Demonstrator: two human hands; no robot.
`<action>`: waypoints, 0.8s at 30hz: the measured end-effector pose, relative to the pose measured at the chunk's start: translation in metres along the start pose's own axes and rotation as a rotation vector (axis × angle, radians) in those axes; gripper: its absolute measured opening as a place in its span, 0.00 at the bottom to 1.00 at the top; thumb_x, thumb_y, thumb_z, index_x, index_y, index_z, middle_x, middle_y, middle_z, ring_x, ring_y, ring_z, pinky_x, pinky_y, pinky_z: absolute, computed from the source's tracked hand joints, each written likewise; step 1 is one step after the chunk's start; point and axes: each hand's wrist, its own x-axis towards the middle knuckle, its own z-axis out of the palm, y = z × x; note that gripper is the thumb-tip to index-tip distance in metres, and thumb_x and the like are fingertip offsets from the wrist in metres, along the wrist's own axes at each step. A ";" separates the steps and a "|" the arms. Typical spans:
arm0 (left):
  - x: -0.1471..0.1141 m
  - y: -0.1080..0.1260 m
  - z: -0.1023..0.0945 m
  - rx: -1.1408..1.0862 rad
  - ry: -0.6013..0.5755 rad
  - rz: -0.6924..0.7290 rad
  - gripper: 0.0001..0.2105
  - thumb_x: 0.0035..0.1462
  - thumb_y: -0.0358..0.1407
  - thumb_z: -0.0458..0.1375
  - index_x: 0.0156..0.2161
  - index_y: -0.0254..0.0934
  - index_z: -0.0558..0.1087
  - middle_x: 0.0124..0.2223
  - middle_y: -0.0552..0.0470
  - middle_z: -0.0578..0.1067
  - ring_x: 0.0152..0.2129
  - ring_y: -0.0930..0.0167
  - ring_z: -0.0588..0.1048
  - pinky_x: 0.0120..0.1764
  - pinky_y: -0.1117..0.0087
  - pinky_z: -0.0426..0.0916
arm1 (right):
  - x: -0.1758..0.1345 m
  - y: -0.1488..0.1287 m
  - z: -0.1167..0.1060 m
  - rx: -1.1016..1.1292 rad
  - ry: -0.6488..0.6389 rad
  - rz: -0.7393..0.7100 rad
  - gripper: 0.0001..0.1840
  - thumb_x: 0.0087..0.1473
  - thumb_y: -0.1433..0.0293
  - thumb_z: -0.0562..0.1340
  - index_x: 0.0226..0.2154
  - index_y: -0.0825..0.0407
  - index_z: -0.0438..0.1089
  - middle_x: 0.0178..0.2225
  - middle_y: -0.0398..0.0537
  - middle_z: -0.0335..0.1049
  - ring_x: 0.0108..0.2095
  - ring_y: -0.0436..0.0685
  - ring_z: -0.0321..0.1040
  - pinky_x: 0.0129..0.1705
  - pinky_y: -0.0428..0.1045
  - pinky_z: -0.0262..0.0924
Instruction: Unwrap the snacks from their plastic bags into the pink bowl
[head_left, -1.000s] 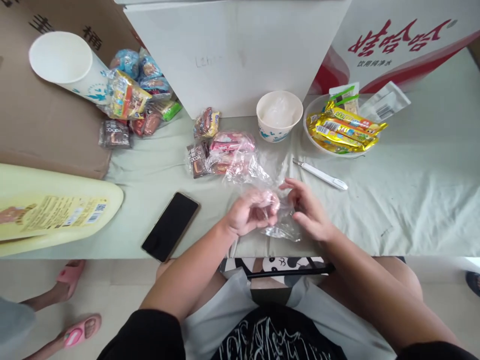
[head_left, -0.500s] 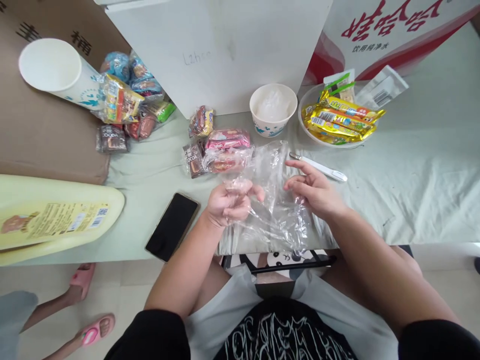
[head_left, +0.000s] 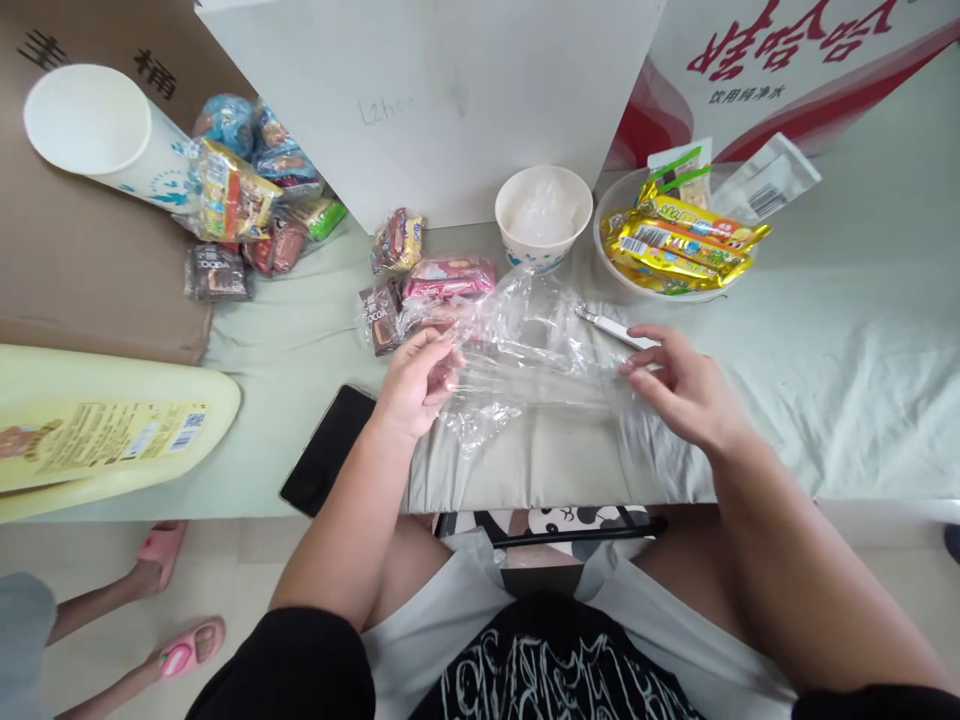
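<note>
A clear plastic bag [head_left: 532, 375] is stretched sideways between my two hands above the cloth. My left hand [head_left: 421, 380] pinches its left end, beside the wrapped snacks. The right end is between the thumb and fingers of my right hand [head_left: 679, 385]. Just behind my right fingers lies a white-handled cutter [head_left: 611, 325], partly covered by them. Behind the bag are a pink snack pack [head_left: 448, 277], a dark cocoa packet [head_left: 380, 318] and a small yellow-and-brown packet [head_left: 398, 241]. The film partly covers another pack in front of the pink one.
Behind stand a paper bowl [head_left: 541, 220] with clear plastic inside and a round tub [head_left: 600, 255] of yellow-wrapped snacks. A phone [head_left: 326, 450] lies by my left forearm. A paper cup [head_left: 112, 140], more snacks and a yellow package [head_left: 112, 430] are at left; a white box [head_left: 420, 110] stands behind.
My hands have moved apart, left hand leftward and right hand rightward. The plastic bag, loose and crumpled before, is now drawn out between them.
</note>
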 end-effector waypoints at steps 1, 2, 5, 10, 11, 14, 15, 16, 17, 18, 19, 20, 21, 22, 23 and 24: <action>0.000 0.000 -0.001 -0.006 0.008 0.010 0.21 0.44 0.40 0.70 0.29 0.39 0.58 0.24 0.61 0.72 0.10 0.83 0.63 0.10 0.83 0.40 | -0.001 0.002 -0.001 -0.051 -0.028 0.002 0.29 0.53 0.56 0.65 0.54 0.50 0.66 0.34 0.47 0.78 0.18 0.50 0.63 0.23 0.50 0.59; 0.001 0.000 -0.001 -0.015 0.003 0.023 0.22 0.44 0.42 0.70 0.30 0.40 0.58 0.24 0.62 0.72 0.10 0.83 0.64 0.10 0.82 0.40 | -0.002 0.004 -0.001 -0.092 -0.050 0.011 0.29 0.53 0.56 0.65 0.55 0.50 0.65 0.34 0.48 0.79 0.18 0.51 0.64 0.25 0.50 0.60; 0.000 -0.003 -0.001 -0.015 -0.105 0.057 0.27 0.42 0.50 0.72 0.37 0.42 0.61 0.28 0.59 0.77 0.14 0.78 0.71 0.12 0.82 0.43 | -0.001 0.006 0.000 -0.152 -0.093 0.019 0.24 0.56 0.59 0.62 0.53 0.50 0.67 0.27 0.43 0.76 0.21 0.53 0.67 0.28 0.51 0.61; 0.001 -0.013 -0.001 0.163 -0.265 0.050 0.28 0.45 0.46 0.74 0.46 0.38 0.68 0.33 0.48 0.83 0.32 0.68 0.82 0.32 0.73 0.71 | 0.002 0.003 0.005 -0.002 -0.060 -0.002 0.20 0.57 0.62 0.62 0.51 0.49 0.68 0.22 0.37 0.68 0.19 0.50 0.61 0.25 0.49 0.57; 0.002 -0.015 -0.002 0.202 -0.280 0.048 0.25 0.47 0.45 0.73 0.46 0.36 0.70 0.31 0.48 0.83 0.36 0.66 0.82 0.39 0.70 0.73 | 0.002 0.002 0.006 0.086 -0.056 0.010 0.20 0.57 0.62 0.62 0.51 0.48 0.67 0.23 0.37 0.68 0.18 0.50 0.59 0.23 0.49 0.56; 0.002 -0.016 -0.006 0.215 -0.381 0.008 0.25 0.49 0.46 0.71 0.47 0.32 0.75 0.32 0.44 0.84 0.42 0.61 0.82 0.47 0.63 0.73 | 0.003 -0.001 0.010 0.336 0.018 0.048 0.20 0.58 0.60 0.62 0.52 0.45 0.63 0.22 0.35 0.65 0.17 0.50 0.59 0.21 0.48 0.54; 0.001 -0.016 -0.006 0.199 -0.423 -0.017 0.26 0.48 0.46 0.72 0.48 0.32 0.75 0.34 0.42 0.84 0.42 0.60 0.82 0.47 0.63 0.73 | 0.004 -0.001 0.010 0.390 0.068 0.050 0.20 0.58 0.60 0.63 0.51 0.45 0.63 0.21 0.35 0.64 0.18 0.50 0.60 0.22 0.48 0.56; 0.001 -0.016 -0.007 0.185 -0.458 -0.048 0.26 0.47 0.44 0.73 0.48 0.32 0.75 0.36 0.41 0.84 0.42 0.60 0.82 0.46 0.64 0.74 | 0.005 -0.001 0.011 0.425 0.118 0.049 0.19 0.57 0.60 0.63 0.50 0.44 0.62 0.21 0.35 0.63 0.20 0.51 0.62 0.24 0.49 0.58; 0.000 -0.016 -0.007 0.174 -0.484 -0.083 0.24 0.46 0.42 0.73 0.46 0.33 0.75 0.37 0.41 0.84 0.41 0.61 0.83 0.44 0.65 0.75 | 0.006 -0.001 0.012 0.445 0.161 0.049 0.19 0.57 0.60 0.63 0.50 0.43 0.62 0.22 0.35 0.63 0.22 0.52 0.64 0.26 0.50 0.61; -0.001 -0.015 -0.006 0.160 -0.494 -0.117 0.21 0.47 0.41 0.73 0.44 0.33 0.75 0.36 0.42 0.84 0.39 0.62 0.83 0.41 0.66 0.76 | 0.006 -0.001 0.012 0.454 0.189 0.049 0.19 0.57 0.60 0.63 0.50 0.43 0.61 0.22 0.36 0.63 0.24 0.54 0.66 0.28 0.51 0.62; -0.002 -0.015 -0.005 0.138 -0.486 -0.148 0.19 0.48 0.40 0.72 0.41 0.34 0.73 0.33 0.44 0.84 0.36 0.63 0.84 0.39 0.67 0.76 | 0.007 -0.001 0.012 0.456 0.202 0.053 0.20 0.57 0.60 0.62 0.51 0.42 0.60 0.23 0.37 0.63 0.25 0.54 0.67 0.29 0.52 0.63; -0.002 -0.014 -0.004 0.106 -0.458 -0.171 0.17 0.49 0.40 0.71 0.39 0.35 0.71 0.29 0.48 0.82 0.33 0.64 0.84 0.36 0.69 0.77 | 0.007 -0.001 0.012 0.455 0.201 0.062 0.20 0.58 0.60 0.62 0.51 0.41 0.59 0.23 0.37 0.63 0.24 0.54 0.66 0.27 0.51 0.62; -0.002 -0.012 -0.003 0.069 -0.415 -0.184 0.16 0.51 0.40 0.70 0.37 0.37 0.68 0.26 0.52 0.81 0.29 0.65 0.84 0.31 0.70 0.77 | 0.008 -0.001 0.012 0.456 0.192 0.077 0.21 0.58 0.60 0.61 0.52 0.40 0.58 0.24 0.37 0.63 0.21 0.53 0.63 0.24 0.51 0.60; -0.002 -0.010 -0.002 0.034 -0.366 -0.187 0.16 0.51 0.40 0.70 0.37 0.38 0.66 0.23 0.55 0.78 0.24 0.67 0.82 0.25 0.74 0.74 | 0.008 -0.001 0.012 0.466 0.181 0.094 0.21 0.58 0.60 0.61 0.52 0.39 0.58 0.24 0.36 0.63 0.19 0.51 0.60 0.21 0.50 0.56; -0.002 -0.007 -0.002 0.009 -0.319 -0.187 0.17 0.52 0.40 0.69 0.37 0.40 0.65 0.21 0.59 0.76 0.17 0.71 0.78 0.19 0.78 0.69 | 0.008 -0.002 0.012 0.485 0.176 0.112 0.21 0.57 0.60 0.62 0.52 0.39 0.58 0.24 0.36 0.63 0.17 0.50 0.55 0.19 0.48 0.51; -0.002 -0.004 -0.002 -0.004 -0.283 -0.189 0.17 0.52 0.40 0.68 0.38 0.41 0.64 0.19 0.62 0.73 0.10 0.75 0.71 0.13 0.82 0.61 | 0.008 -0.003 0.012 0.509 0.173 0.129 0.21 0.57 0.61 0.62 0.51 0.40 0.59 0.24 0.35 0.63 0.15 0.48 0.51 0.17 0.48 0.47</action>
